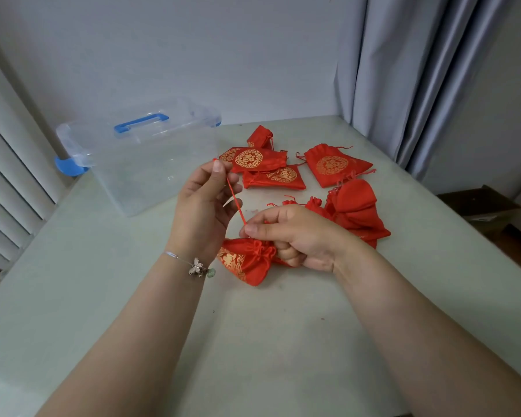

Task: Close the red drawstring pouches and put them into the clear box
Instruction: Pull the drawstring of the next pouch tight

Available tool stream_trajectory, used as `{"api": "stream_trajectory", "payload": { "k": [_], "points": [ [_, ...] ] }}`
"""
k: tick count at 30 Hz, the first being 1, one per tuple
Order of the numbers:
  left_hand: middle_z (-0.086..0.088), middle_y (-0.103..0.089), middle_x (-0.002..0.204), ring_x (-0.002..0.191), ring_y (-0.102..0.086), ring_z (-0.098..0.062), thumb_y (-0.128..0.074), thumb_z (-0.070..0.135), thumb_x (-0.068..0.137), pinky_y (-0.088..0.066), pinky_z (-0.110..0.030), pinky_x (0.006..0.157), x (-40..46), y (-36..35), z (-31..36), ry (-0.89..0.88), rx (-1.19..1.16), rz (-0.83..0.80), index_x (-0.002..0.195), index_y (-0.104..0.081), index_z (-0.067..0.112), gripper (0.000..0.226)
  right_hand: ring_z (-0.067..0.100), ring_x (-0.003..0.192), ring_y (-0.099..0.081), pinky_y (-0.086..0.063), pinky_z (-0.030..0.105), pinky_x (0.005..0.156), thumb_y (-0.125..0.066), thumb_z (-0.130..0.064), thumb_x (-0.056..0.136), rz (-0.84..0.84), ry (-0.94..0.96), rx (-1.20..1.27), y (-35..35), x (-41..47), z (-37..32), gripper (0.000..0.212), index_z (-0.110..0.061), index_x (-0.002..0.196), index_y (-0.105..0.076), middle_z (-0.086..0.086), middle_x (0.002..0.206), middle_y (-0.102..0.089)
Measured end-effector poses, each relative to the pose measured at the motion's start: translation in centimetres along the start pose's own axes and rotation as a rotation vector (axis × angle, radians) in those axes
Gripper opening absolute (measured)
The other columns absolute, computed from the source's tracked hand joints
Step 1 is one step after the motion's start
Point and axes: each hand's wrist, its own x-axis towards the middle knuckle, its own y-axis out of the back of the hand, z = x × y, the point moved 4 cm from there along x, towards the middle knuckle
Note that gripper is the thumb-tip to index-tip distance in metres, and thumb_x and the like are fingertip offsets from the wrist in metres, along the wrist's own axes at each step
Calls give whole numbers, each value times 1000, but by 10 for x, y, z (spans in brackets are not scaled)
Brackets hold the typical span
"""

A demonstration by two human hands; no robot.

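Left hand (203,203) raised above the table (73,296), palm toward camera, thumb and index pinching the top end of a thin red drawstring (235,197); other fingers loosely curled. Cord runs taut, diagonal, down-right to the right hand (295,236). Right hand sits low, knuckles up, thumb and forefinger pinching the cord's lower end, remaining fingers curled round the pouch neck. Both forearms enter from bottom of frame; thin bracelet (193,264) with a butterfly charm on left wrist.

Held pouch (245,263): red satin-like fabric, gold print, mouth gathered into tight ruffles. Lies on the table just below the hands, long axis diagonal, gathered mouth pointing up-right toward right hand, base toward bottom-left.

Loose pouches (283,167) in a scatter behind the hands, flat, some showing round gold medallions; a crumpled heap (355,209) to the right.

Clear box (142,158): transparent plastic, rectangular, blue handle and clips, back-left on the table, no pouches visible inside.
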Motion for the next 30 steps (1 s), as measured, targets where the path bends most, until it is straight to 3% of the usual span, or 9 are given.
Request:
{"api": "stream_trajectory", "payload": {
  "k": [4, 6, 8, 10, 13, 17, 20, 25, 30],
  "points": [
    [5, -61, 71, 61, -54, -9, -44, 41, 94, -44, -21, 56, 0, -3, -4, 123, 141, -45, 90, -58, 14, 31, 4, 31, -12, -9, 13, 39, -58, -18, 92, 122, 167, 118, 3, 1, -7, 18, -23, 75, -64, -2, 42, -24],
    [6, -61, 64, 58, -51, -9, -46, 48, 84, -39, -22, 57, -3, -7, -4, 174, 299, -145, 87, -58, 12, 39, 5, 32, -13, -10, 14, 39, -59, -18, 92, 213, 282, 159, 8, 1, -11, 23, -27, 71, -64, 5, 48, -28],
    [3, -60, 64, 62, -49, -13, -53, 44, 78, -38, -25, 61, -7, -10, -5, 174, 448, -278, 87, -63, 7, 39, 5, 32, -14, -9, 17, 40, -59, -17, 92, 264, 349, 156, 9, 0, -13, 21, -26, 74, -63, -1, 43, -26],
    [-9, -64, 79, 77, -55, -25, -62, 35, 75, -45, -33, 74, -9, -10, -5, 187, 459, -334, 92, -66, 3, 36, 5, 31, -15, -10, 16, 38, -58, -15, 92, 291, 386, 167, 9, -1, -14, 14, -21, 79, -60, -7, 40, -25],
    [-12, -68, 90, 90, -61, -27, -67, 25, 71, -48, -40, 92, -9, -9, -3, 195, 421, -342, 92, -69, 7, 28, 4, 31, -16, -11, 16, 37, -59, -14, 92, 313, 403, 170, 10, -1, -15, 10, -17, 82, -59, -8, 40, -25],
    [-18, -66, 99, 93, -61, -26, -69, 16, 75, -49, -31, 89, -8, -9, -5, 197, 416, -408, 97, -66, 1, 26, 4, 33, -17, -10, 20, 40, -61, -16, 90, 321, 372, 173, 10, -1, -14, 10, -20, 80, -61, -9, 42, -26],
    [-2, -66, 79, 75, -60, -14, -75, 13, 75, -49, -24, 74, -7, -7, -9, 242, 292, -455, 80, -71, 14, 7, 4, 34, -17, -11, 16, 38, -59, -17, 91, 306, 340, 270, 9, 0, -13, 10, -18, 82, -63, -8, 42, -26],
    [4, -64, 75, 68, -57, -8, -83, 32, 66, -46, -20, 67, -8, -8, -13, 270, 96, -574, 85, -70, 18, 27, 3, 32, -17, -13, 12, 36, -51, -16, 95, 247, 342, 379, 13, 2, -16, 8, -14, 89, -56, -11, 41, -25],
    [2, -63, 75, 68, -55, -8, -73, 19, 76, -44, -18, 66, -15, -11, -4, 256, 311, -710, 85, -70, 17, 10, 4, 35, -16, -12, 16, 37, -48, -13, 96, 237, 386, 355, 21, -2, -21, 16, -14, 83, -58, -11, 43, -24]
  ]
}}
